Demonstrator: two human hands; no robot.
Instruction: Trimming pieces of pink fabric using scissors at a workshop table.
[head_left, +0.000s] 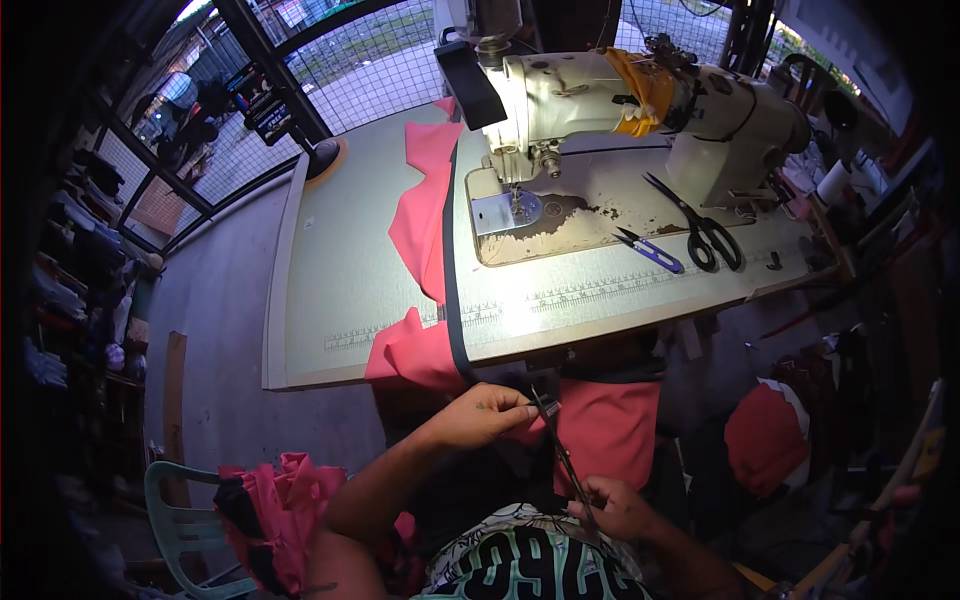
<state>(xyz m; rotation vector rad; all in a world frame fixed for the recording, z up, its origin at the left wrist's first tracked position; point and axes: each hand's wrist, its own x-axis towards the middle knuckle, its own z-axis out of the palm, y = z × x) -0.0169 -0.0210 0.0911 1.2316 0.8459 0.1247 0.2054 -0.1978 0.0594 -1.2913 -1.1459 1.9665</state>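
My left hand (491, 411) pinches a dark fabric edge, with a small light-printed patch (552, 410) showing just past the fingertips. In my right hand (613, 507) is a pair of dark scissors (561, 448), its blades pointing up toward the pinched edge. The blades pass beside my left fingertips; whether they touch the fabric I cannot tell. A pink cloth piece with a black band (451, 247) runs across the tabletop and down over the front edge near my left hand. Another pink panel (609, 431) with a black top edge hangs below the table, right of the blades.
A lit sewing machine (585, 97) stands on the table (360, 225), which has printed rulers. Purple thread snips (651, 251) and black-handled scissors (699, 229) lie beside its bed. Pink cloth is heaped on a green plastic chair (176, 517) at left. A red bundle (766, 439) sits at right.
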